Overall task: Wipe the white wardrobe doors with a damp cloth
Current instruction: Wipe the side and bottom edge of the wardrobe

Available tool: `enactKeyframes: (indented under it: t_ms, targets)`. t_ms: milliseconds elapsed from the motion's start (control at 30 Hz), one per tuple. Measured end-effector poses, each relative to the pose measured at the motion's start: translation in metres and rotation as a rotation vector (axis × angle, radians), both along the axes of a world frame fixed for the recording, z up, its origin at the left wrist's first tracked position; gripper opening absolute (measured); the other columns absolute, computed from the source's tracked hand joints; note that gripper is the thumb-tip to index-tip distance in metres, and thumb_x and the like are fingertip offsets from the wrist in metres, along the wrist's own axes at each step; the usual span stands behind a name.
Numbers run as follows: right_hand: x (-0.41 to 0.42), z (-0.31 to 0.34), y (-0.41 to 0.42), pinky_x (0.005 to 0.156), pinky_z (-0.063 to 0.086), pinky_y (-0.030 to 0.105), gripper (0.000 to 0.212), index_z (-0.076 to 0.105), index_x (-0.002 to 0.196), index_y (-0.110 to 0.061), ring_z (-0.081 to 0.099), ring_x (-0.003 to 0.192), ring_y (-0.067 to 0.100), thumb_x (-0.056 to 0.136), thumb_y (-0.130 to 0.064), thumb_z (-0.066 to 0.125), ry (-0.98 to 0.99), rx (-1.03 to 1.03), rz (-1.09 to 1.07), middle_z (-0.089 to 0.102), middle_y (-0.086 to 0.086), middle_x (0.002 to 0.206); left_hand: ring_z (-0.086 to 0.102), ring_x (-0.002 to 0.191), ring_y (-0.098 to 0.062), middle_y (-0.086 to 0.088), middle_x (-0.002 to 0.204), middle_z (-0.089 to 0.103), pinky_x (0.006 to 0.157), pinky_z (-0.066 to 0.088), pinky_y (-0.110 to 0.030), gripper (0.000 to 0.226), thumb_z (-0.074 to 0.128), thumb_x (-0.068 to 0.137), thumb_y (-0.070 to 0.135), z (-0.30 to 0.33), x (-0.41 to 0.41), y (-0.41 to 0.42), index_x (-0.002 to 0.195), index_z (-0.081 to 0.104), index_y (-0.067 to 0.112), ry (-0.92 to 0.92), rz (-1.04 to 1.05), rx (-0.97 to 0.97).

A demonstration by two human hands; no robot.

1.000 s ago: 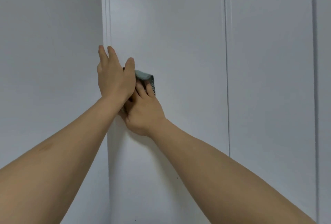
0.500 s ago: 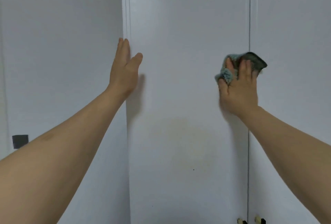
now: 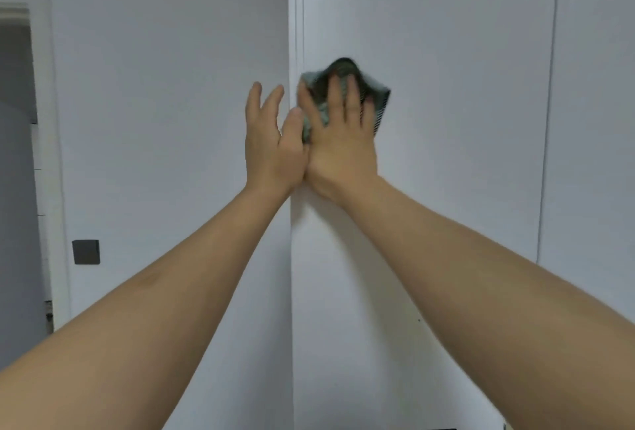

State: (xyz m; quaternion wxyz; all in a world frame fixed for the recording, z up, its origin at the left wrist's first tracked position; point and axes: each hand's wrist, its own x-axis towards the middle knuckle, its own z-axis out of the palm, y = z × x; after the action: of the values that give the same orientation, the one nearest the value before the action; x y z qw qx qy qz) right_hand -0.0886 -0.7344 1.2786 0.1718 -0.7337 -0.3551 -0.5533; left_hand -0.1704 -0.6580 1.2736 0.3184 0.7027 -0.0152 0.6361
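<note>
A white wardrobe door (image 3: 446, 161) fills the middle and right of the head view, with a second door (image 3: 598, 120) beyond a vertical seam. My right hand (image 3: 340, 141) presses a crumpled grey-green cloth (image 3: 343, 70) flat against the first door near its left edge, fingers spread over it. Part of the cloth is hidden under the palm. My left hand (image 3: 271, 141) is raised beside it at the wardrobe's corner with straight fingers, thumb touching the right hand, holding nothing.
A plain white wall (image 3: 154, 120) runs left of the wardrobe corner. It carries a dark square switch plate (image 3: 86, 251). A white door frame (image 3: 51, 154) with a shaded opening stands at the far left.
My right hand has swept the cloth leftwards across the door, from its right seam back to the left edge beside my left hand. The view has shifted left.
</note>
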Motion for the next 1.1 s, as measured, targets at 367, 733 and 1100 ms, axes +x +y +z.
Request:
enactKeyframes:
  t_ms: [367, 733, 1100]
  targets:
    - [0.060, -0.099, -0.094, 0.121, 0.015, 0.057, 0.060, 0.038, 0.154, -0.029, 0.014, 0.154, 0.033, 0.101, -0.057, 0.035, -0.231, -0.328, -0.036, 0.016, 0.013, 0.167, 0.008, 0.154, -0.026, -0.007, 0.168, 0.004, 0.121, 0.015, -0.053, 0.065, 0.047, 0.090, 0.029, -0.011, 0.037, -0.059, 0.154, 0.034, 0.022, -0.037, 0.230, 0.057]
    - [0.125, -0.065, -0.207, 0.124, 0.003, 0.057, 0.067, 0.008, 0.162, -0.032, 0.000, 0.154, 0.038, 0.103, -0.059, 0.026, 0.109, 0.054, -0.140, 0.005, 0.021, 0.167, 0.009, 0.153, -0.029, -0.011, 0.168, -0.002, 0.121, 0.021, -0.040, 0.074, 0.050, 0.089, 0.030, -0.011, 0.026, -0.063, 0.157, 0.025, 0.015, 0.095, 0.336, 0.023]
    - [0.040, -0.172, -0.090, 0.125, 0.010, 0.052, 0.063, 0.019, 0.158, -0.002, 0.012, 0.153, 0.038, 0.107, -0.037, 0.035, 0.493, 0.623, 0.033, 0.020, 0.025, 0.163, 0.002, 0.156, -0.021, -0.008, 0.169, -0.001, 0.122, 0.007, -0.032, 0.077, 0.046, 0.097, 0.032, -0.013, 0.004, -0.046, 0.161, 0.009, 0.011, 0.224, 0.240, 0.084]
